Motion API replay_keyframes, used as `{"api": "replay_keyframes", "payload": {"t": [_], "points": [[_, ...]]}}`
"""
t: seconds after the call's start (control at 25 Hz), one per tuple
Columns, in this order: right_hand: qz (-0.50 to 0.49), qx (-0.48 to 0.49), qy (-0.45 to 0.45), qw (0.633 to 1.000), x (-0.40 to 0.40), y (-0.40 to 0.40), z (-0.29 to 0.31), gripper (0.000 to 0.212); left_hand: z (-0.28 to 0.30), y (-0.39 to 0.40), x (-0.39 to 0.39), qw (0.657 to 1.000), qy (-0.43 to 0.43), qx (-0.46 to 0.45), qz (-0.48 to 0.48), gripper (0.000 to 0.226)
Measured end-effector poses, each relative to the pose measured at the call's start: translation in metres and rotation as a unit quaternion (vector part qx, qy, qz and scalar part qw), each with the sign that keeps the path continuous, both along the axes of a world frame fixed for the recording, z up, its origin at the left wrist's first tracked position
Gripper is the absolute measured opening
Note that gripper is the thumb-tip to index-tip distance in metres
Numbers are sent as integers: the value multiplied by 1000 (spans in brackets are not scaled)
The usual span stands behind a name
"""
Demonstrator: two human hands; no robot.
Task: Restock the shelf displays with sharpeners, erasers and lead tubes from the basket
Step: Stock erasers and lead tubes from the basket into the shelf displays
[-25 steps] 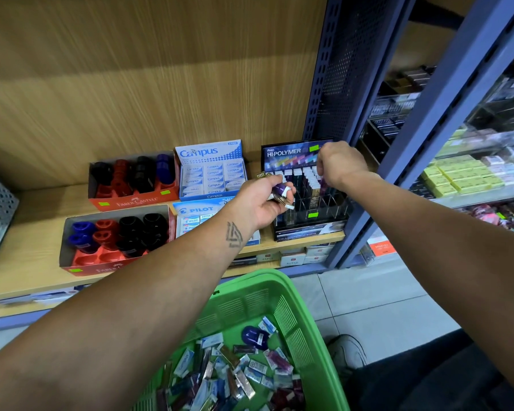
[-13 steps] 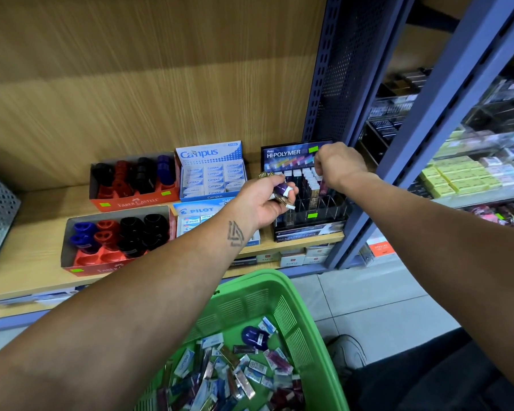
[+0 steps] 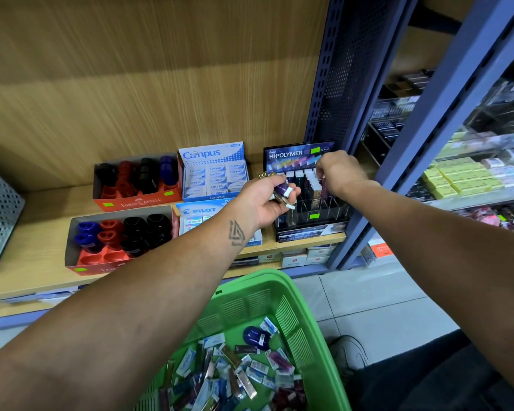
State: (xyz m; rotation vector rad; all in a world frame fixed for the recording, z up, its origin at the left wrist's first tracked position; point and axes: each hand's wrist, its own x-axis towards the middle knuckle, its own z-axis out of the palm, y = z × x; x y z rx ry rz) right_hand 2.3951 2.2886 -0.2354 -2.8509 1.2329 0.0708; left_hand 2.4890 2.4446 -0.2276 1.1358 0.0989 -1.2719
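We saw even, bright overhead light, soft shadow under the wooden back panel [image 3: 131, 69] toward twelve o'clock, and wide-angle bending with blur toward three o'clock.

rear red box [image 3: 137, 185]: "FABER-CASTELL", white print on front wall
front red box [image 3: 119, 241]: white print on front wall, mostly cut off, unreadable
blue-white box [image 3: 212, 173]: "Campus" large on raised back flap, again small on front edge
erasers in it [image 3: 215, 180]: "Campus" on each sleeve
light-blue box [image 3: 201, 215]: "PILOT" on flap; small packs inside also "PILOT"
black display [image 3: 301, 188]: header card "HI-POLYMER", small "Pentel" above it, "N-PVC" at right, partly under a green sticker
green stickers on boxes: blank
basket [image 3: 306, 336] items: print too small to read
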Motion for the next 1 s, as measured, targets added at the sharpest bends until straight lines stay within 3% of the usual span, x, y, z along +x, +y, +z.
{"api": "replay_keyframes", "payload": {"t": [0.2, 0.36, 0.44, 0.52, 0.6, 0.64, 0.72, 0.88, 1.0], "points": [[15, -94, 24, 995, -4, 12, -11, 34, -1, 2, -1, 1000, 30, -7, 4, 19], [28, -91, -16, 995, -2, 13, -5, 36, -1, 4, 1, 999, 47, -8, 14, 25], [8, 10, -129, 992, 7, 17, 14, 26, -1, 6, 2, 999, 45, -10, 13, 14], [-1, 234, -238, 943, 16, 25, 35, 3, 1, 8, 4, 999, 27, -14, 19, 9], [51, 354, -174, 918, 17, 39, 51, 23, 1, 8, 6, 999, 1, -20, 26, 13], [69, 365, -128, 920, 17, 45, 52, 30, 3, 9, 7, 999, -8, -24, 29, 17], [66, 367, -128, 919, 15, 53, 49, 27, 4, 10, 9, 999, -15, -26, 32, 23], [0, 411, -250, 877, 15, 51, 45, 9, 9, 15, 14, 998, -1, -47, 33, 25], [-53, 465, -336, 817, 15, 50, 46, 8, 8, 15, 17, 998, -9, -60, 34, 34]]}}
